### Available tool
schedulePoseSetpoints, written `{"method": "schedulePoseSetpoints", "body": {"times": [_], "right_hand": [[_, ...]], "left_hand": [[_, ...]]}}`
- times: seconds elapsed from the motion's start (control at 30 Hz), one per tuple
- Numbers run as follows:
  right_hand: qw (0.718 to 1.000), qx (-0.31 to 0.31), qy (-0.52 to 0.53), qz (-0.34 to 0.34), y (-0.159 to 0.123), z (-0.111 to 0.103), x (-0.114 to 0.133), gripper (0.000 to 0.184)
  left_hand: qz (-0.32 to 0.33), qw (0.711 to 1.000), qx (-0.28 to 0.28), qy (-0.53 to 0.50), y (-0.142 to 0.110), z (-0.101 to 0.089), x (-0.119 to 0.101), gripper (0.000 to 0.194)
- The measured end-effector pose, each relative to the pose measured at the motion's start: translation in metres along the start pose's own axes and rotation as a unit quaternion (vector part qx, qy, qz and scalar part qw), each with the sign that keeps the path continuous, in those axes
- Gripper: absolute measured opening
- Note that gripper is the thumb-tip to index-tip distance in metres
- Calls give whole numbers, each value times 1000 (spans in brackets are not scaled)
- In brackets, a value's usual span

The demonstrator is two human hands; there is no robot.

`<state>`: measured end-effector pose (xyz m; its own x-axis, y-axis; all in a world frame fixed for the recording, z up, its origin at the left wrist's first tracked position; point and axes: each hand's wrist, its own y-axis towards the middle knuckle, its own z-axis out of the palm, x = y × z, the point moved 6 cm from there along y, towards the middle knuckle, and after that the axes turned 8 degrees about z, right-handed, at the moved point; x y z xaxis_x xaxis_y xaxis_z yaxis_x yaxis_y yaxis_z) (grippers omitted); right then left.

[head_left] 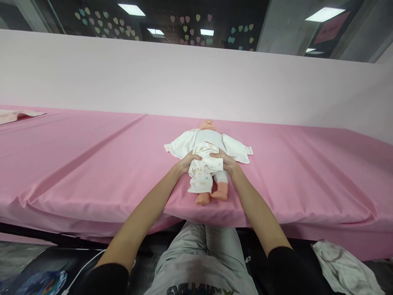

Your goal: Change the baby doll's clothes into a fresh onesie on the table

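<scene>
A baby doll (pixel 221 191) lies on its back on the pink-covered table, feet toward me. It has on a white top (pixel 184 142) with the sleeves spread to both sides. White patterned baby pants (pixel 202 181) are bunched around its hips and cover one leg; the lower part of the other leg shows bare. My left hand (pixel 188 161) closes on the pants at the left hip, thumb on top. On the right side my right hand (pixel 224 159) grips the pants the same way. The fingers under the cloth are partly hidden.
The pink cover (pixel 101 172) has folds and hangs over the table's front edge. A pale cloth (pixel 18 116) lies at the far left. Behind stands a white wall (pixel 153 78) below dark windows. A crumpled white cloth (pixel 346 268) is at the lower right, beside my legs.
</scene>
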<state>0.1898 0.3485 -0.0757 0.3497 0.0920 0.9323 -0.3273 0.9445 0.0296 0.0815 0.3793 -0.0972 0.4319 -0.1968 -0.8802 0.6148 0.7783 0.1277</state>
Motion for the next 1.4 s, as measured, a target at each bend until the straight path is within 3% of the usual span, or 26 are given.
{"method": "schedulePoseSetpoints", "body": {"times": [0.1, 0.33, 0.5, 0.63, 0.77, 0.93, 1.03, 1.27, 1.4], "right_hand": [[1000, -27, -1, 0, 1, -3, -1, 51], [1000, -19, 0, -17, 4, -11, -4, 60], [998, -55, 34, -10, 9, -16, -6, 69], [996, -82, 46, -8, 9, -11, -3, 65], [998, -65, 8, 14, 4, 0, 0, 52], [994, -10, -84, 62, -6, 4, 5, 69], [989, 9, -117, 94, -8, 0, 4, 70], [999, -28, -19, 25, -1, -13, 3, 52], [1000, -17, 0, 4, 0, -13, 3, 53]], "left_hand": [[7, 1000, 3, -11, 1, 2, -1, 60], [43, 999, 9, 9, 1, 1, -3, 64], [18, 998, 29, 45, -3, 8, -4, 61], [-14, 995, 53, 80, -5, 9, -5, 64], [-25, 995, 60, 78, -5, 6, -3, 56], [-25, 998, 19, 46, -2, 3, 1, 42], [-36, 999, 4, 34, -2, 4, 4, 41], [-11, 994, 74, 74, -7, 12, -1, 70], [-19, 995, 62, 78, -5, 9, 1, 63]]}}
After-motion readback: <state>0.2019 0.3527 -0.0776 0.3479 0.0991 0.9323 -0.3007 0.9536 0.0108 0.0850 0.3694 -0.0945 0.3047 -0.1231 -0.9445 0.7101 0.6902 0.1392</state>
